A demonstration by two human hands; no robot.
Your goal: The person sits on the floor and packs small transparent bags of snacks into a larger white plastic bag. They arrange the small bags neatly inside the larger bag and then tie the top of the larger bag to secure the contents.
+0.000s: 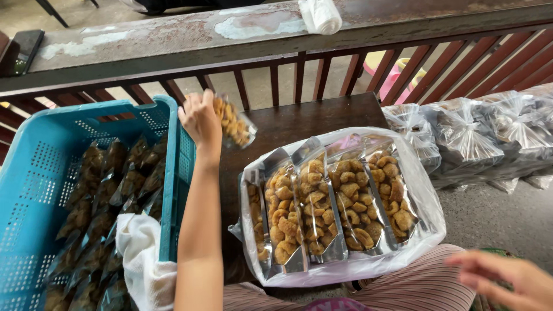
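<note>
head view: left hand [200, 119] apparently grips snack packet [233, 124] at its edge.

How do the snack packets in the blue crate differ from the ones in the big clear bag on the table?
The packets in the blue crate hold darker brown pieces; those in the clear bag hold golden pieces. The crate packets overlap loosely in rows, while the bag's packets stand side by side in one neat row. Both are clear, sealed packets. The left hand holds up one golden packet.
</note>
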